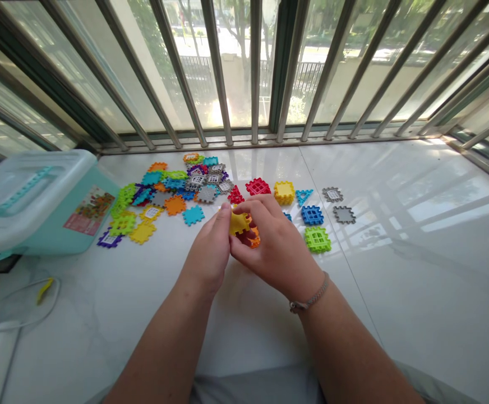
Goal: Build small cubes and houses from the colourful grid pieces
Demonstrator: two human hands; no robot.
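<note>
My left hand [208, 252] and my right hand [276, 244] meet over the white floor, both closed on a small cluster of interlocking plastic tiles. A yellow tile [238, 223] shows between my fingers, with an orange tile [252, 237] just under it. My right wrist wears a thin bracelet [309, 299]. Beyond my hands lies a pile of loose coloured tiles [173, 191]. Closest to my right hand are a green tile [317, 239] and a blue tile [312, 215].
A teal storage box with a translucent lid [30, 202] stands at the left. A yellow block [284, 192], a red tile [258, 186] and two grey tiles [344, 214] lie apart. Window bars [253, 73] close off the far edge. A white cable [26, 297] lies at the lower left.
</note>
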